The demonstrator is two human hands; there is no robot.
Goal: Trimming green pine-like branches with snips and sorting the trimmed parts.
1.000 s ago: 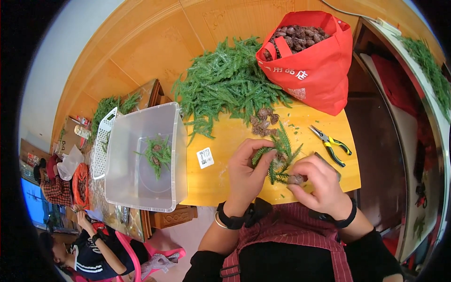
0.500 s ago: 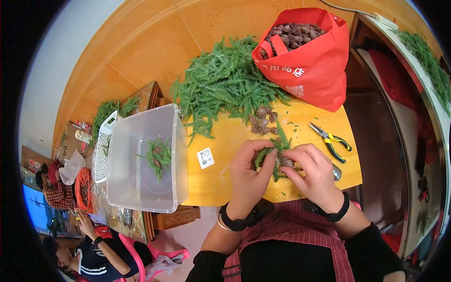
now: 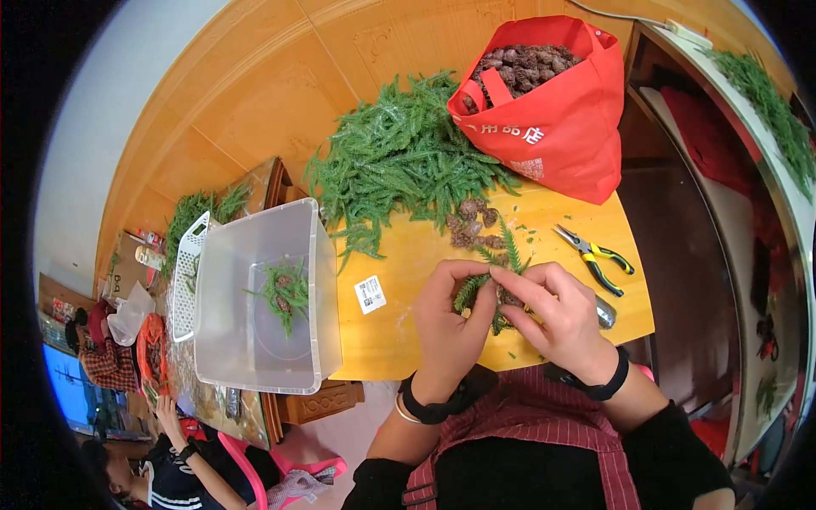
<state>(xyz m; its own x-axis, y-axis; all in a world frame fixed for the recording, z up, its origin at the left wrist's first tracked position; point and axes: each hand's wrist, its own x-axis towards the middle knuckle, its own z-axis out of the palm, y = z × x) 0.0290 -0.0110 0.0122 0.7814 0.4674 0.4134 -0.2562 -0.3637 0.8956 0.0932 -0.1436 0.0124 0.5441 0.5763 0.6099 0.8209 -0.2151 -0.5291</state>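
Observation:
Over the front of the yellow table (image 3: 382,340), both my hands are closed around a small bunch of green artificial pine sprigs (image 3: 511,245). My left hand (image 3: 450,319) pinches it from the left. My right hand (image 3: 561,314) grips the other side, with thumb and fingertips beside a brown pine cone (image 3: 509,297) partly hidden in the bunch. The fingertips of both hands meet at the middle of the sprigs, and what lies between them is covered. Just beyond, loose pine cones (image 3: 466,231) lie on the table.
Yellow-and-black pliers (image 3: 595,257) lie to the right. Behind stand a heap of green sprigs (image 3: 399,161) and a red bag (image 3: 561,136) of pine cones. On the left, a clear plastic bin (image 3: 327,297) holds a sprig-and-cone bunch (image 3: 285,293). Another person's hand (image 3: 170,421) shows at lower left.
My right fingers have shifted left and up, so they now touch my left fingertips over the sprigs. The other person's hand has lowered. The whole view has tilted slightly.

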